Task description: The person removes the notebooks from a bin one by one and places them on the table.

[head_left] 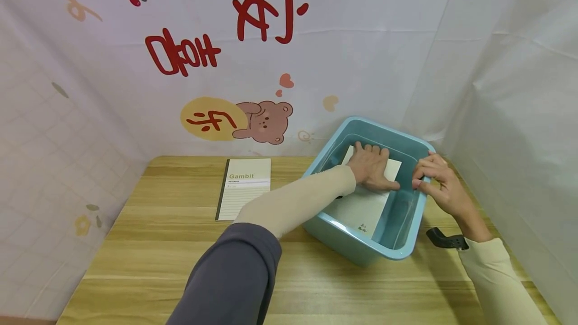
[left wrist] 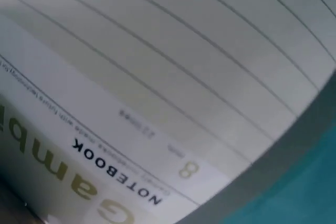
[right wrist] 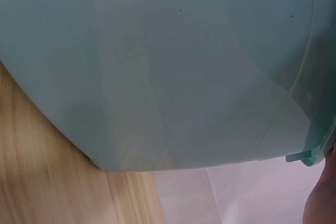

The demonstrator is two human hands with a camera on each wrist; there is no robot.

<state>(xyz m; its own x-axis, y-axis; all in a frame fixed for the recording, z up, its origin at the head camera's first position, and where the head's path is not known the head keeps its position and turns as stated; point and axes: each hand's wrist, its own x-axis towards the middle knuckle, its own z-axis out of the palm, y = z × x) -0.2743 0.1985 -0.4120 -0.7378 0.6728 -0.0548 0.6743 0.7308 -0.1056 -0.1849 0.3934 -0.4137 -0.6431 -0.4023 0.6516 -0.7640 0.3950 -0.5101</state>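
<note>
A light blue plastic bin point(head_left: 417, 224) stands at the right of the table. My left hand point(head_left: 372, 167) reaches into it, fingers spread flat on a pale notebook point(head_left: 361, 209) with small dark print near its lower edge. In the left wrist view a lined "Gambit" notebook cover point(left wrist: 173, 77) fills most of the picture, with blue-green plastic beyond its dark edge; whether it is the same notebook I cannot tell. My right hand point(head_left: 440, 179) grips the bin's right rim with curled fingers. The right wrist view shows the bin's outer wall point(right wrist: 184, 77) close up.
Another "Gambit" notebook point(head_left: 246, 184) lies face up on the wooden table point(head_left: 171, 250), left of the bin and partly behind my left sleeve. White printed cloth point(head_left: 370, 54) hangs behind the table and along both sides.
</note>
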